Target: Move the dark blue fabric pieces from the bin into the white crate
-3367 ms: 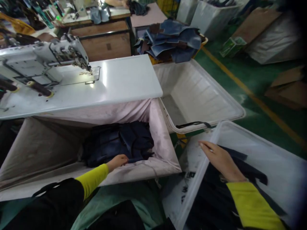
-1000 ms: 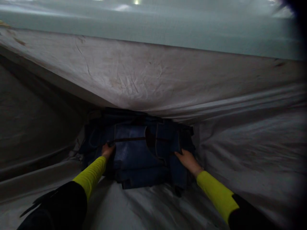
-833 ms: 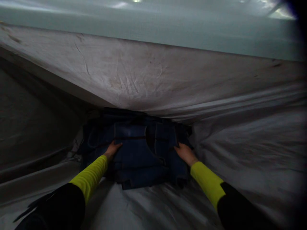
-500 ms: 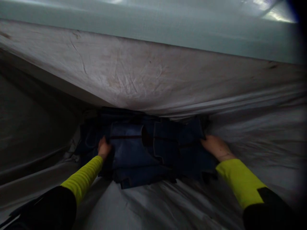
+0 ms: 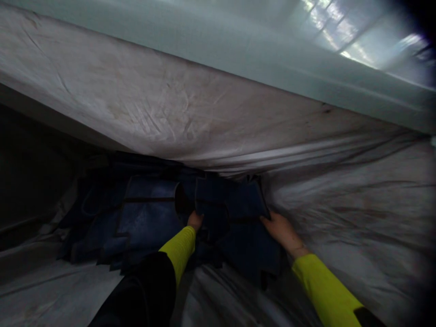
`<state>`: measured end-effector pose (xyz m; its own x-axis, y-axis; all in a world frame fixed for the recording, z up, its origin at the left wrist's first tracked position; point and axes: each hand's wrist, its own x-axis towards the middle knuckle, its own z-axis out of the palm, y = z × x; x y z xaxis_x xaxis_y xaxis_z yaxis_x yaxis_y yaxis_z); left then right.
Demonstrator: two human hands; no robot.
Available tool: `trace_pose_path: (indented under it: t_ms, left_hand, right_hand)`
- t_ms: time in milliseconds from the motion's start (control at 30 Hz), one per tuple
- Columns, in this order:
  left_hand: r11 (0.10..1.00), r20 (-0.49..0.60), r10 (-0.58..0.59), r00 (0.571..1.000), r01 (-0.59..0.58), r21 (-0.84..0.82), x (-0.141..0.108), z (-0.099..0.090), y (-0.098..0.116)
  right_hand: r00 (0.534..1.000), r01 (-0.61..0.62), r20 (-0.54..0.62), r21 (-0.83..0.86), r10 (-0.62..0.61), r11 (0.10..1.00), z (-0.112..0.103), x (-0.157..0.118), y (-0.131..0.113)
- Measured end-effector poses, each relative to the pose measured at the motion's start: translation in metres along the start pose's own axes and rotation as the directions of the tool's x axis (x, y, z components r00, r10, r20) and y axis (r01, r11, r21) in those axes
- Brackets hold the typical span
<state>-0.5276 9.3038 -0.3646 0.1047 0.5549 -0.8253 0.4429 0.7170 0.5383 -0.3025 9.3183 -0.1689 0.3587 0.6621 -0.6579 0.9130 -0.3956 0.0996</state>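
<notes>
Dark blue fabric pieces [image 5: 150, 213] lie in an overlapping pile at the bottom of a pale cloth-lined hollow. My left hand [image 5: 195, 221] is closed at the near left edge of a blue piece [image 5: 248, 236] in the right part of the pile. The right edge of this same piece is pinched between the thumb and fingers of my right hand [image 5: 281, 230]. Both forearms wear yellow-green sleeves. Shadow hides the lower layers and part of my left fingertips.
A stained pale cloth wall [image 5: 204, 109] slopes down behind the pile, below a smooth light green surface [image 5: 218, 50]. Wrinkled cloth [image 5: 357, 204] rises on the right. The left side is in deep shadow.
My left hand has moved right, from the left part of the pile to its middle. The view has shifted and tilted, and the right-hand blue piece now sits nearer and between my hands.
</notes>
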Motion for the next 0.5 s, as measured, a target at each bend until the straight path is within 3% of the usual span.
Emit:
trace_pose_path:
  t_ms: [133, 233, 300, 367, 433, 500]
  left_hand:
    - [0.961, 0.076, 0.269, 0.960, -0.273, 0.039, -0.043, -0.001, 0.045]
    - [0.909, 0.117, 0.415, 0.902, -0.418, -0.004, -0.093, -0.027, 0.063]
    - [0.888, 0.149, 0.458, 0.876, -0.458, -0.037, -0.125, -0.048, 0.060]
    - [0.884, 0.183, 0.465, 0.866, -0.466, -0.042, -0.150, -0.066, 0.047]
    - [0.892, 0.180, 0.446, 0.877, -0.451, -0.014, -0.164, -0.079, 0.030]
    - [0.907, 0.159, 0.404, 0.901, -0.417, 0.054, -0.168, -0.091, 0.014]
  right_hand:
    - [0.998, -0.057, -0.029, -0.172, 0.053, 0.983, -0.042, -0.008, 0.023]
    - [0.999, -0.027, -0.031, -0.189, 0.022, 0.982, -0.060, -0.020, 0.008]
    - [0.998, 0.060, -0.015, -0.101, -0.061, 0.993, -0.050, -0.031, -0.029]
    - [0.985, 0.170, 0.001, 0.093, -0.171, 0.981, -0.025, -0.045, -0.083]
    - [0.957, 0.279, 0.002, 0.259, -0.290, 0.925, 0.009, -0.059, -0.138]
    - [0.932, 0.332, 0.040, 0.296, -0.359, 0.896, 0.042, -0.069, -0.183]
